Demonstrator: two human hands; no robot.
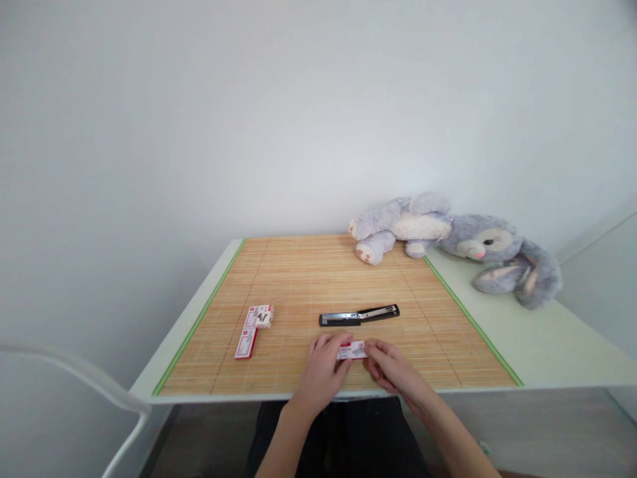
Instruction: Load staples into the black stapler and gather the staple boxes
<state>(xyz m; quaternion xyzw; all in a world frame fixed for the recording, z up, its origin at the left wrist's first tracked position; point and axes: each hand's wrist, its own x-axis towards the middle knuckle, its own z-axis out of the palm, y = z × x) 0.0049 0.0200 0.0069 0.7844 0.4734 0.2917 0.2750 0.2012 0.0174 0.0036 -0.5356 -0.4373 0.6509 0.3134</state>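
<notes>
Near the front edge of the bamboo mat, a small red-and-white staple box (354, 350) is between my two hands. My left hand (326, 358) grips the box's left end, with the thumb below and fingers above. At the right end, my right hand (387, 364) pinches the box with curled fingers, partly hiding that end. Just beyond the hands lies a black stapler (340, 319), opened out flat, its metal channel exposed and its arm swung to the right. Neither hand touches it.
More small red-and-white boxes (245, 344) lie at the left of the bamboo mat (298, 272), one with a stapler picture (265, 317). A grey plush rabbit (423, 226) lies along the back right. A white cable or tube (74, 365) curves at the lower left.
</notes>
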